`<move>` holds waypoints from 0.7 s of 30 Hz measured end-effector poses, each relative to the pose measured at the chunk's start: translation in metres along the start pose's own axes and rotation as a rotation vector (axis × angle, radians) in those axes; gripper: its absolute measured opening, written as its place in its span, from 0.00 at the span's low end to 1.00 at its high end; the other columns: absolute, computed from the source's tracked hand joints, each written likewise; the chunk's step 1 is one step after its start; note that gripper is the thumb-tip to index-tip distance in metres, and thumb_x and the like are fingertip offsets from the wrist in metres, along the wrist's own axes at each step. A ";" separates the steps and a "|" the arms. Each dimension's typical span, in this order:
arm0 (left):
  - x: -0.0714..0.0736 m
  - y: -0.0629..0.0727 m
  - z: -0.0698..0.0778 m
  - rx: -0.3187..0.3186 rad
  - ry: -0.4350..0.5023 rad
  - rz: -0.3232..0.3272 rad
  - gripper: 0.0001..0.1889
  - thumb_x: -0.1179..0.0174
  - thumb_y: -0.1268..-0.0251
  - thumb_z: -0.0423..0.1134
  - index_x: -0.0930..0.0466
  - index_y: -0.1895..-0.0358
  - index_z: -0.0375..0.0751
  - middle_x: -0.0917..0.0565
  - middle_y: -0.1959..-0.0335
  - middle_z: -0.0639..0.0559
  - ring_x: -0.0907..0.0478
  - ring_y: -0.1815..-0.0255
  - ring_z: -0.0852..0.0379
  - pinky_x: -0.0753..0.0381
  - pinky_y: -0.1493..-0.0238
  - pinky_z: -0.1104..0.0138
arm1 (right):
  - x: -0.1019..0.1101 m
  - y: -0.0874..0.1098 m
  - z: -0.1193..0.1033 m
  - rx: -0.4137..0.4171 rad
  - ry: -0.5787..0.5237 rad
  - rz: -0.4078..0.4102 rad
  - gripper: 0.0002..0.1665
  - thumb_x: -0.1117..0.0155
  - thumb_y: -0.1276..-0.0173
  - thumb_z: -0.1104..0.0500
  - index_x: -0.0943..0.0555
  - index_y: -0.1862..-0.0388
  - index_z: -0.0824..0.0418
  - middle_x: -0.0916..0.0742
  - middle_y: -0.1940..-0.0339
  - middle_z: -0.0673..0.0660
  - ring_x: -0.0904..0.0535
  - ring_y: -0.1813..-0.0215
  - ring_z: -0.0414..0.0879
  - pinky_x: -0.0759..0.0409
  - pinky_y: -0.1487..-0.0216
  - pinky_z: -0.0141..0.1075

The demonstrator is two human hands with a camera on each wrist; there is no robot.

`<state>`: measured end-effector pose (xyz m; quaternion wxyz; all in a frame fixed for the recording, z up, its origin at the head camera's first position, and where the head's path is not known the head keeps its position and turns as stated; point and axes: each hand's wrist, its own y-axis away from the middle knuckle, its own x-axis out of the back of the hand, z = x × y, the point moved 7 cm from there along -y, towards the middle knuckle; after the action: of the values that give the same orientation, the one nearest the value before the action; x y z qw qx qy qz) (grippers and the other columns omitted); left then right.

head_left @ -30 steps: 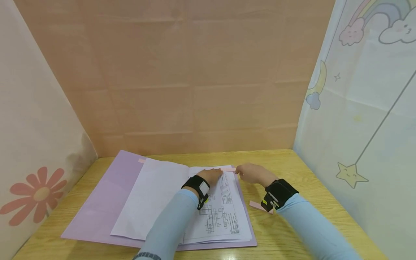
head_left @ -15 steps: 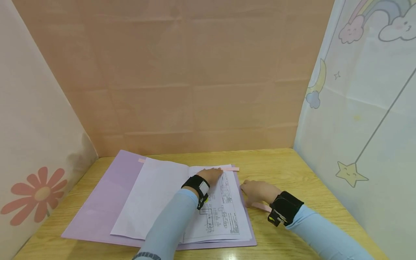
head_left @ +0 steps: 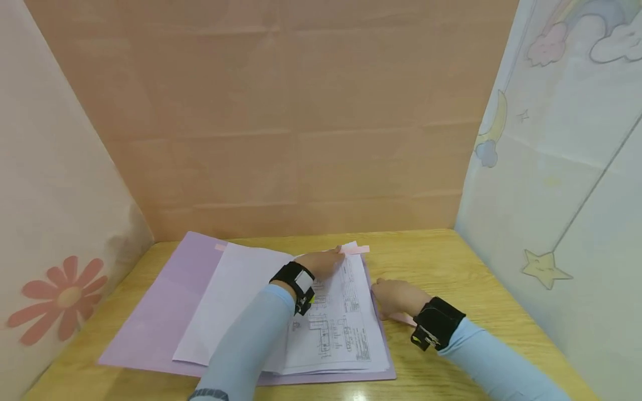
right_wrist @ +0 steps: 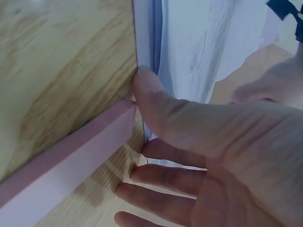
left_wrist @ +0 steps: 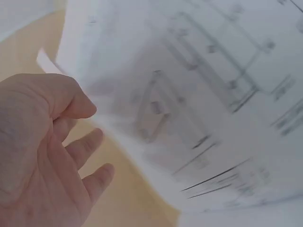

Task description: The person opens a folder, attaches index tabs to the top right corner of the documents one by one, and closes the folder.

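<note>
An open lilac folder [head_left: 165, 312] lies on the table with white sheets inside, the right-hand one printed with technical drawings. My left hand [head_left: 322, 263] pinches the far edge of the top printed page [left_wrist: 189, 118], which lifts and bends. A pink sticky tab [head_left: 355, 250] sticks out from that page's far right corner, beside the fingertips. My right hand [head_left: 398, 297] rests at the folder's right edge. Its thumb touches that edge in the right wrist view, with the other fingers loosely extended. Alongside lies a thick pink strip [right_wrist: 71, 158], like a sticky-tab pad, partly hidden by the hand in the head view.
Another pink tab [head_left: 219, 247] shows at the upper edge of the left white sheet. The wooden table [head_left: 421, 250] is bordered by a brown backdrop [head_left: 301, 139] and patterned side panels [head_left: 562, 184]. Both wrists wear black straps.
My left hand has gone from lying flat on the page to lifting its far edge. My right hand has left the pink tab and come down toward me to the folder's right edge.
</note>
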<state>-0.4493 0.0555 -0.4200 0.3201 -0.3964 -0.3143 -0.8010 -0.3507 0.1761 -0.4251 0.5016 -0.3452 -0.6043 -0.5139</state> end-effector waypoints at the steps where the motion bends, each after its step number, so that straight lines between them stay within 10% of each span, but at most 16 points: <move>1: 0.006 0.002 0.004 -0.045 -0.002 -0.005 0.24 0.61 0.22 0.52 0.42 0.26 0.62 0.35 0.28 0.53 0.22 0.44 0.49 0.23 0.47 0.59 | 0.000 0.000 0.000 -0.002 -0.004 0.002 0.25 0.23 0.47 0.58 0.22 0.54 0.69 0.19 0.54 0.62 0.24 0.61 0.50 0.21 0.52 0.48; 4: 0.025 0.015 0.015 -0.178 -0.237 0.010 0.20 0.52 0.24 0.41 0.30 0.32 0.52 0.29 0.31 0.51 0.28 0.36 0.53 0.29 0.37 0.60 | 0.001 0.000 -0.001 0.006 -0.007 0.009 0.23 0.23 0.48 0.60 0.22 0.58 0.69 0.19 0.57 0.62 0.25 0.64 0.50 0.21 0.54 0.49; 7: 0.038 0.036 0.017 -0.183 -0.301 0.003 0.17 0.50 0.27 0.36 0.23 0.39 0.47 0.21 0.39 0.50 0.23 0.45 0.55 0.27 0.39 0.60 | 0.001 -0.002 -0.002 0.018 0.002 0.009 0.20 0.24 0.48 0.61 0.23 0.61 0.68 0.20 0.62 0.59 0.28 0.66 0.50 0.22 0.58 0.47; 21: -0.004 0.091 -0.067 0.107 -0.405 -0.133 0.05 0.46 0.29 0.41 0.25 0.66 0.48 0.25 0.73 0.54 0.29 0.73 0.59 0.34 0.71 0.68 | 0.001 -0.004 -0.003 0.041 0.050 0.030 0.15 0.25 0.50 0.63 0.24 0.69 0.66 0.23 0.70 0.57 0.29 0.71 0.49 0.23 0.65 0.45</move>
<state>-0.4074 -0.0489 -0.4335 0.2177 -0.5101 -0.4397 -0.7065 -0.3542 0.1720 -0.4251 0.5312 -0.3309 -0.5969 -0.5020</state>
